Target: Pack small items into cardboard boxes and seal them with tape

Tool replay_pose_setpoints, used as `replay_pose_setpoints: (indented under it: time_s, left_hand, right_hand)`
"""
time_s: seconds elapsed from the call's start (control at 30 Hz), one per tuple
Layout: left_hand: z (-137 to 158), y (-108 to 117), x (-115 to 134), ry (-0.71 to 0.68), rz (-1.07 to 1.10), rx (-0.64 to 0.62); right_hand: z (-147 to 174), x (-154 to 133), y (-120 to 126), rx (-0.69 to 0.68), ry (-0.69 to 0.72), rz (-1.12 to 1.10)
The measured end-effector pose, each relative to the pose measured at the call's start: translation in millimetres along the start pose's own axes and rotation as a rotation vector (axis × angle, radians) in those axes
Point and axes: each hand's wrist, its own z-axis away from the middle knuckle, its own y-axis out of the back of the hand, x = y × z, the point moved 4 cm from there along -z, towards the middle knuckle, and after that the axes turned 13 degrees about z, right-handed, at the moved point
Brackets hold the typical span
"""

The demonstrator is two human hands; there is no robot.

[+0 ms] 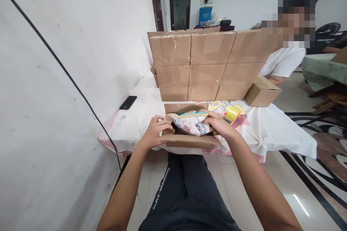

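Note:
An opened cardboard box (pixel 189 144) stands at the table's near edge, its flaps up. Partly inside it, tilted, lies a printed plastic packet (pixel 187 123) in white, yellow and blue. My left hand (pixel 156 131) is closed over the left flap of the box, fingers curled toward the opening. At the right end of the packet is my right hand (pixel 219 123), its fingers closed on that edge and partly hidden by it. A roll of yellow tape (pixel 232 114) on an orange and blue dispenser sits just beyond my right hand.
Stacked sealed cartons (pixel 207 48) form a wall behind the box. A single carton (pixel 262 92) stands at right, near a person in a white sleeve (pixel 287 63). A black phone (pixel 128 102) lies on the white tablecloth (pixel 282 130); a black cable (pixel 58 59) hangs along the left wall.

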Motion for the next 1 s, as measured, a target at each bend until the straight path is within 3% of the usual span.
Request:
replay_pose_setpoints:
  time_s: [0.17,0.3,0.43,0.5,0.63,0.7,0.87,1.0]
  left_hand:
    - [7.9,-4.8,-12.4,-0.061,0.032,-0.044]
    - [-15.7,0.9,0.7,-0.024,-0.054,-0.182]
    - [-35.3,0.5,7.5,-0.101,-0.118,-0.274]
    - [-33.8,-0.2,-2.3,-0.115,-0.043,-0.129]
    - [-6.3,-3.0,-41.0,-0.006,0.271,0.589]
    - [9.0,-16.1,-53.0,0.078,0.305,0.795]
    - [27.6,-42.7,-47.7,0.217,0.233,0.901]
    - [31.4,-26.8,-38.7,0.32,0.177,0.864]
  right_hand:
    - [-16.8,25.1,-2.4,0.05,-0.053,-0.302]
    - [-17.4,28.1,-0.6,0.114,-0.123,-0.386]
    - [-14.9,32.4,-0.3,0.179,-0.137,-0.396]
    - [-14.1,35.4,1.0,0.237,-0.151,-0.411]
    - [-12.9,33.0,2.1,0.259,-0.097,-0.437]
    - [-11.8,30.9,0.5,0.219,-0.081,-0.418]
    - [-9.3,32.9,-8.4,0.115,-0.077,-0.371]
    - [-8.4,34.6,-14.3,0.103,-0.078,-0.322]
